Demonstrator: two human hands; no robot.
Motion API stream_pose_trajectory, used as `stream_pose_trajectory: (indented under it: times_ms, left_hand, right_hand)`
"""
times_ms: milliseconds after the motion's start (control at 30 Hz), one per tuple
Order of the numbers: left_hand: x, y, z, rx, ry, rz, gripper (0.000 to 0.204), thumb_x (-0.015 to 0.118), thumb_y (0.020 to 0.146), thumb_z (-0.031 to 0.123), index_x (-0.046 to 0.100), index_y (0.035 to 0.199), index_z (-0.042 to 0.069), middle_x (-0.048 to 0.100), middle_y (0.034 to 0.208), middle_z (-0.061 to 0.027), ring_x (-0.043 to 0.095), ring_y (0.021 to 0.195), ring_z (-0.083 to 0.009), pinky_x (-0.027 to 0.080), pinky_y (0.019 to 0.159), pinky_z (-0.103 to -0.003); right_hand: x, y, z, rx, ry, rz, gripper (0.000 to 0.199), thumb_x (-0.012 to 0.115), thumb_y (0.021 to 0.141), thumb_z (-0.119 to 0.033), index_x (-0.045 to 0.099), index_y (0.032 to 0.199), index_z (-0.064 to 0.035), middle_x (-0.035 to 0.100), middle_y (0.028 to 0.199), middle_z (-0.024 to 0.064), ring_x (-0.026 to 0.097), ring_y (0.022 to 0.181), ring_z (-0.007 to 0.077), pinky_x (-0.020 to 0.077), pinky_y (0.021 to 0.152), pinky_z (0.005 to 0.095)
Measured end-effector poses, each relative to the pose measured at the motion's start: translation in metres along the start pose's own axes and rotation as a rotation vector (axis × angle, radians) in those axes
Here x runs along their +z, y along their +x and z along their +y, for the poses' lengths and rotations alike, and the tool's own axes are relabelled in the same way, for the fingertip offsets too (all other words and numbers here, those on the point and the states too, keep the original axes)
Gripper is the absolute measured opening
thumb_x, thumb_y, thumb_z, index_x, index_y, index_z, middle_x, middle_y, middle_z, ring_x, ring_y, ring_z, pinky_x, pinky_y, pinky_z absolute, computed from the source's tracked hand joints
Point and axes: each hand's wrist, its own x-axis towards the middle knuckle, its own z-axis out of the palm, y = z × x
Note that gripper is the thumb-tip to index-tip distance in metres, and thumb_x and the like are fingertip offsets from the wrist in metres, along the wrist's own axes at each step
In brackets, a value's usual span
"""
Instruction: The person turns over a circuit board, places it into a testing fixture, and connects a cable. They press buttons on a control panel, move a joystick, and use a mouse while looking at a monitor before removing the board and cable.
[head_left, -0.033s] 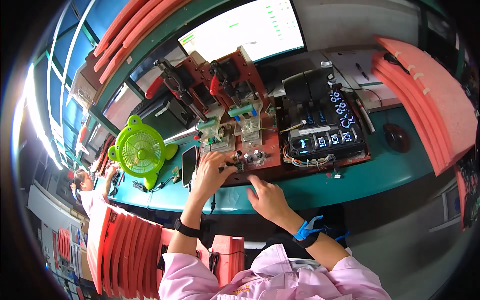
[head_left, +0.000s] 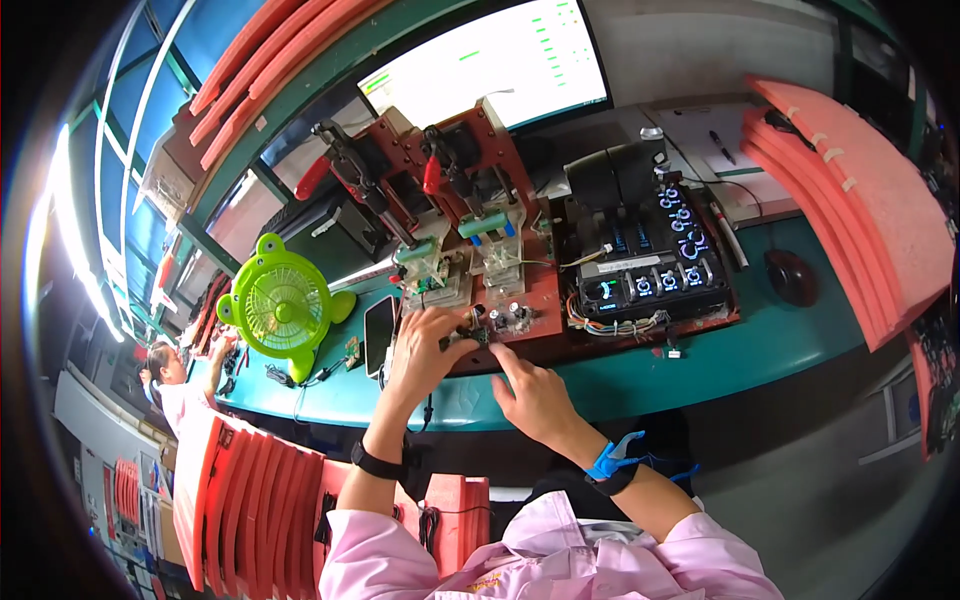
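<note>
Fingertips of the left hand stood at a small part near the red stand's front edge; any grip could not be told. The right hand, thumb and forefinger apart, held nothing. 2 red-handled clamps stood behind.

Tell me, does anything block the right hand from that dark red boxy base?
Nothing visible does: the right hand is close to the dark red boxy base, and the left hand sits to the left.
</note>
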Motion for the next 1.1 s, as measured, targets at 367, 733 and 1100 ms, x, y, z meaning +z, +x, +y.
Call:
stream_pose_trajectory:
  times_ms: [367,733,1100]
  left_hand:
    - [0.007,-0.022,-0.022,0.045,0.314,0.075,0.051,0.056,0.075,0.045,0.059,0.106,0.005,0.045,0.126,-0.0059,0.034,0.120,-0.0264,0.023,0.096,-0.049]
    - [0.001,-0.020,-0.018,0.057,0.280,0.047,0.042,0.061,0.074,0.039,0.064,0.095,0.003,0.050,0.121,-0.0092,0.031,0.124,-0.0274,0.019,0.100,-0.049]
    - [-0.006,0.011,0.024,0.290,0.176,-0.006,0.047,0.063,0.073,0.034,0.056,0.109,0.005,0.038,0.132,-0.0095,0.029,0.125,-0.0283,0.022,0.099,-0.049]
  right_hand:
    - [0.005,0.008,-0.004,-0.041,-0.208,-0.088,0.058,0.056,0.076,-0.014,0.033,0.130,-0.0127,0.058,0.065,0.0146,0.057,0.056,0.0337,0.0465,0.050,0.0436]
    - [0.006,0.004,-0.009,-0.062,-0.256,-0.134,0.066,0.057,0.076,-0.012,0.026,0.133,-0.0129,0.059,0.071,0.0150,0.058,0.059,0.0333,0.0473,0.051,0.0412]
    - [0.004,-0.010,0.014,-0.111,0.020,-0.048,0.034,0.053,0.078,-0.013,0.046,0.112,-0.0089,0.060,0.074,0.0144,0.058,0.061,0.0325,0.0464,0.052,0.0415]
